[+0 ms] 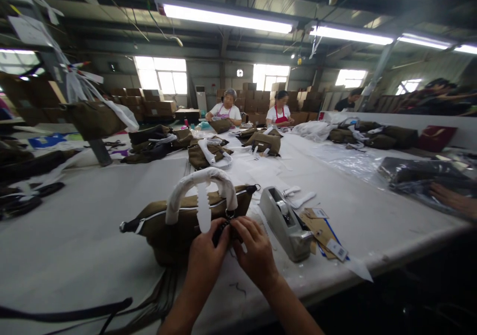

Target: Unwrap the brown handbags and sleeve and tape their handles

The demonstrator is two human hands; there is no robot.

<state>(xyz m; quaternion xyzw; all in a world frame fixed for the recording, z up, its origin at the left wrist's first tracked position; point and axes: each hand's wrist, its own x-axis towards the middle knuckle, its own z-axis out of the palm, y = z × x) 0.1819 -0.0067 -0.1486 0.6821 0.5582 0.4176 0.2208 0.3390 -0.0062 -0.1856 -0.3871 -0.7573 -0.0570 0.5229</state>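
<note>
In front of me an olive-brown handbag point(160, 230) stands upright, with a light zipper along its top. Its arched handle point(182, 186) is wrapped in white material, and a white notched strip point(203, 208) hangs from it. My left hand point(210, 248) and my right hand point(253, 245) meet at the bag's right front, just under a metal ring at the handle's base. Fingers of both hands are closed around a small dark piece there, mostly hidden by them. Right of the bag sits a grey tape dispenser point(285, 225).
Paper tags point(328, 235) with barcode labels lie beside the dispenser. Several more bags point(208, 151) are farther back on the white table point(112, 191). A dark strap point(67, 315) lies at front left. Another person's hand point(452, 198) touches a plastic-wrapped bundle point(421, 176). Two people sit opposite.
</note>
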